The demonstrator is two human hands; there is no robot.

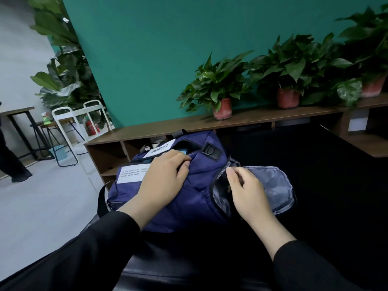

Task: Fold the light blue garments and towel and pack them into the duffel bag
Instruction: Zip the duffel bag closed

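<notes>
Navy duffel bag (189,192) | left hand (165,175) clenches top edge | right hand (245,192) pinches side-pocket rim | brace bag, zip steadily

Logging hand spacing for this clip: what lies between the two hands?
In the head view, only the duffel bag: its navy top panel fills the stretch between left hand and right hand.
</notes>
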